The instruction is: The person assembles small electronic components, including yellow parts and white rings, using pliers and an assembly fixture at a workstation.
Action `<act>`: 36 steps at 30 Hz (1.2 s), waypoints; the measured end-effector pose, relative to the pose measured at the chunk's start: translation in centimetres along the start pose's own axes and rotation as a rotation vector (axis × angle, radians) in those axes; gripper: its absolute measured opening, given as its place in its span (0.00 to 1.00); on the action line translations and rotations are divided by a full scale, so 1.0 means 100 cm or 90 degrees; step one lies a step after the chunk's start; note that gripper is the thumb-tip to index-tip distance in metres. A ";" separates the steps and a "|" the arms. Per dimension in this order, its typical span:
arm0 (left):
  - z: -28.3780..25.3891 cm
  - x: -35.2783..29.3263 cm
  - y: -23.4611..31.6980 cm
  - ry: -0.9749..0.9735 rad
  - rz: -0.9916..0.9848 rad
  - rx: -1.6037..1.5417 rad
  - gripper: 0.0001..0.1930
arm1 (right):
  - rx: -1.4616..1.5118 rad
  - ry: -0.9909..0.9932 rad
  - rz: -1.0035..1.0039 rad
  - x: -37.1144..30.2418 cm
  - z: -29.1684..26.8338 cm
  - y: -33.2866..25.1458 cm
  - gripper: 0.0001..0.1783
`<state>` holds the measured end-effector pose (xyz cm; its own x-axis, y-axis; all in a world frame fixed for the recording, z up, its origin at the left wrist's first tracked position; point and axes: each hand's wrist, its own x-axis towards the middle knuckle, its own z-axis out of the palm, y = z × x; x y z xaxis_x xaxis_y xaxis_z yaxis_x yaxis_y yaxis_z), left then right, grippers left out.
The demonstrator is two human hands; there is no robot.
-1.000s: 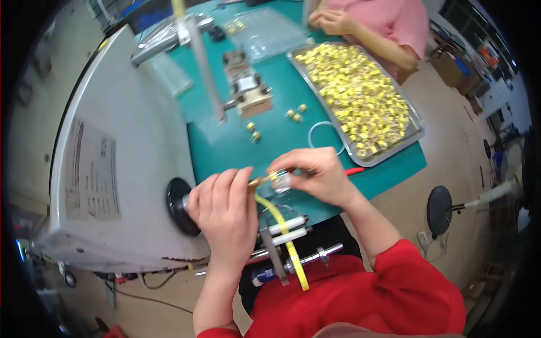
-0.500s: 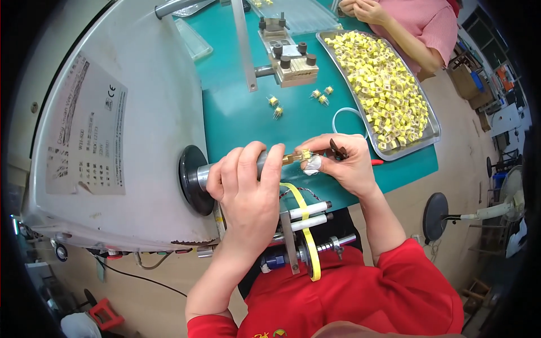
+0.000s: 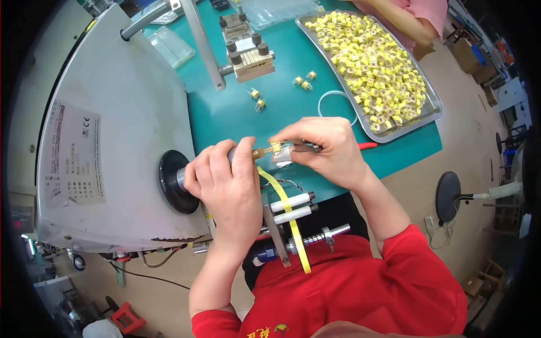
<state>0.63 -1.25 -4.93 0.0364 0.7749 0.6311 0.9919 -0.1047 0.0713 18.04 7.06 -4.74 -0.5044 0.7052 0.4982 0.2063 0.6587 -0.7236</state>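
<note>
My left hand point(image 3: 224, 183) is closed around the metal spindle point(image 3: 257, 154) that sticks out of the machine, beside its black round knob point(image 3: 176, 181). At the spindle's brass tip sits a small yellow coil point(image 3: 275, 147) with pins. My right hand point(image 3: 333, 147) pinches this coil between thumb and forefinger. A silvery-white wrap point(image 3: 282, 155) covers the right thumb tip. In the same hand a dark slim tool point(image 3: 309, 147) lies under the fingers, its kind mostly hidden. A red handle end point(image 3: 367, 146) shows beyond that hand. Yellow tape point(image 3: 286, 204) runs down from near the spindle.
A grey machine housing point(image 3: 124, 124) fills the left. White rollers point(image 3: 292, 207) stand below my hands. A metal tray point(image 3: 383, 135) of yellow coils is at far right, near a co-worker's arm point(image 3: 403, 22). Several loose coils point(image 3: 255, 93) and a white ring point(image 3: 321, 107) lie on the green mat.
The view has shifted, so most things appear farther left. My right forefinger and thumb have closed in on the coil at the spindle tip. My left hand keeps its hold on the spindle.
</note>
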 end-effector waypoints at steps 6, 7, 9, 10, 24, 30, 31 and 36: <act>-0.005 0.003 0.009 -0.035 -0.030 0.017 0.21 | 0.088 -0.015 -0.035 0.006 0.001 0.016 0.16; -0.005 0.002 0.008 -0.035 -0.033 0.013 0.20 | 0.118 -0.023 -0.023 0.006 0.004 0.019 0.16; -0.003 0.001 0.006 -0.029 -0.019 0.005 0.19 | 0.089 -0.025 -0.044 0.005 0.004 0.016 0.17; -0.003 0.000 0.004 -0.022 -0.015 -0.007 0.19 | 0.095 -0.022 -0.050 0.002 0.005 0.014 0.17; -0.007 0.003 -0.003 -0.021 -0.002 -0.019 0.20 | 0.036 -0.027 0.008 0.005 0.008 0.006 0.12; -0.005 0.000 -0.008 0.029 0.020 -0.128 0.15 | 0.062 -0.352 0.266 -0.017 -0.015 0.002 0.10; -0.008 0.000 -0.007 0.027 0.011 -0.138 0.15 | 0.066 -0.392 0.287 -0.013 -0.014 -0.003 0.11; -0.006 -0.002 -0.009 0.028 0.009 -0.152 0.14 | 0.092 -0.259 0.287 -0.012 -0.013 -0.008 0.11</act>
<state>-0.38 -1.72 -4.65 0.0390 0.7454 0.6655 0.9341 -0.2637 0.2406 19.59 6.03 -4.15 -0.6791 0.7306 -0.0719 0.3719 0.2580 -0.8917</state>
